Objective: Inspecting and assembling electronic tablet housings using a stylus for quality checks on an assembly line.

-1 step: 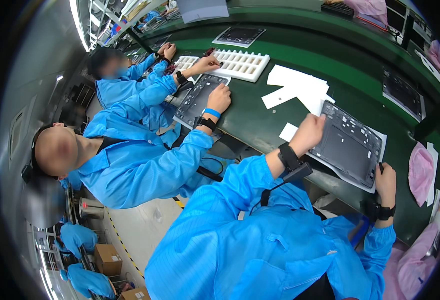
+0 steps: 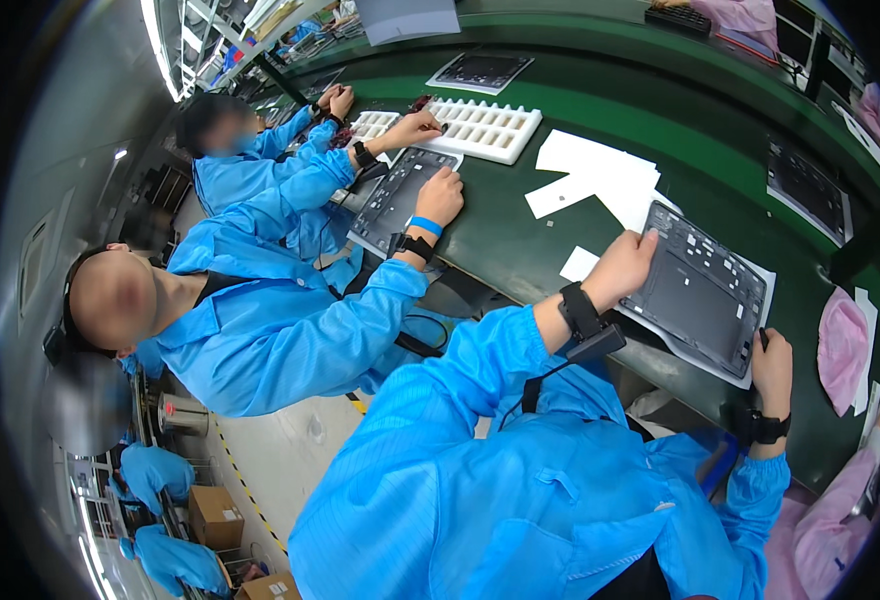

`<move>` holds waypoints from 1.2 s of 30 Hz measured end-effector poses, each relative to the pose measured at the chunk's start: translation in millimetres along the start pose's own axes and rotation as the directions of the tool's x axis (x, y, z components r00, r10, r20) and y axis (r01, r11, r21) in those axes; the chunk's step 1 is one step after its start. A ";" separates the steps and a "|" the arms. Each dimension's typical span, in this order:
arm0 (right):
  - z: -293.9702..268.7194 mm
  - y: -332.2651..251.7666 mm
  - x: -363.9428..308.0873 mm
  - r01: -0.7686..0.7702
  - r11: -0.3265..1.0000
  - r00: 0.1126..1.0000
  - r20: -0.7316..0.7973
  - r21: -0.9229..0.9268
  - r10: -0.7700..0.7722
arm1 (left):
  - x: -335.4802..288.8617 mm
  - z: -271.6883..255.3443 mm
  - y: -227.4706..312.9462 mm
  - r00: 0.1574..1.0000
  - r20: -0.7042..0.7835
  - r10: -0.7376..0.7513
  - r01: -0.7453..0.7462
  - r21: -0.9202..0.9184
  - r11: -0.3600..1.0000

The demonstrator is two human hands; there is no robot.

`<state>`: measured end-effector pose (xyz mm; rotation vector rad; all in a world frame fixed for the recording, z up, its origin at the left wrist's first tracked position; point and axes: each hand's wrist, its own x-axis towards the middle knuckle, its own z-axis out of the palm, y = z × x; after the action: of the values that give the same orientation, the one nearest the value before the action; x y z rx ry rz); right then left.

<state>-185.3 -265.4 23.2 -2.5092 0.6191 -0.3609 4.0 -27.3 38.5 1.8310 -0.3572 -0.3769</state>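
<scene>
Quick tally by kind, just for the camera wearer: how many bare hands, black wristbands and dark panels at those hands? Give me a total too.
Hands: 2 (left hand, right hand)
Black wristbands: 2 (left wristband, right wristband)
Dark panel: 1
Total: 5

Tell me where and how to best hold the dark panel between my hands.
Hold the dark panel, I'd say, by its left and right edges, left hand and right hand each from its own side: it is flat, looks thin, and small white pieces dot its face.
</scene>
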 end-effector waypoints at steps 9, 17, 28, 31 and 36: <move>-1.9 -12.2 -14.8 0.002 0.998 0.997 -0.081 0.070 0.003 | 129.0 -63.0 74.0 0.919 0.099 0.382 -0.394 0.287 0.873; -3.2 -10.4 -30.3 -0.025 0.994 0.994 -0.106 0.106 0.036 | 425.6 -191.8 5.4 0.918 0.054 0.392 -0.367 0.487 0.793; 0.4 1.8 -20.1 -0.088 0.996 0.987 -0.135 -0.011 0.085 | 422.3 -72.7 39.1 0.964 -0.142 0.226 0.081 0.963 0.257; -0.8 -1.5 -14.0 -0.067 0.998 0.988 -0.140 0.001 0.067 | 386.1 15.1 79.5 0.891 0.299 0.342 -0.424 0.816 0.393; 0.2 5.7 -18.2 -0.015 1.000 0.986 -0.163 0.023 0.018 | 360.3 193.3 68.1 0.915 0.382 0.132 -0.372 0.666 0.647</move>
<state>-202.9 -260.6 17.5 -2.4687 0.6947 -0.5683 242.0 -366.4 23.6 2.4626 -1.1094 -0.3355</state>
